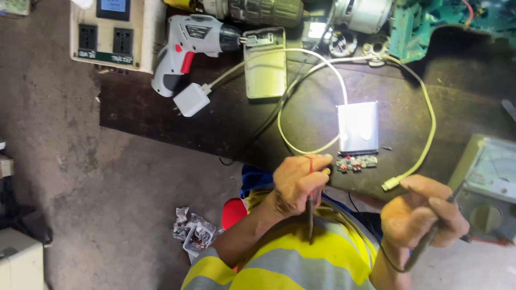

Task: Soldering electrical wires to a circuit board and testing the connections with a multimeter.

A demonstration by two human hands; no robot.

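Down at the bottom of the frame, the left hand (298, 185) is curled shut around a thin dark probe (310, 215) that points down over a yellow and grey striped shirt (301, 263). Lower right, the right hand (424, 215) is closed around a second dark probe (430, 239), which slants down and to the left, with a thin black wire (389, 260) looping under the wrist. Just above and between the hands, a small circuit board (357, 162) lies on the dark mat (161, 123). It sits just below a shiny silver battery pack (358, 128), which glares bright white. A yellowish cable (427, 113) curves round the right side of the pack, and its plug end lies near the right hand. At the right edge stands a grey-green meter box (492, 182). Farther up, in the middle, a pale flat case (265, 67) lies open. Left of it rests a white and grey cordless screwdriver (185, 48) with a white plug block (191, 99) beside it. At the upper left sits a cream socket box (115, 35).
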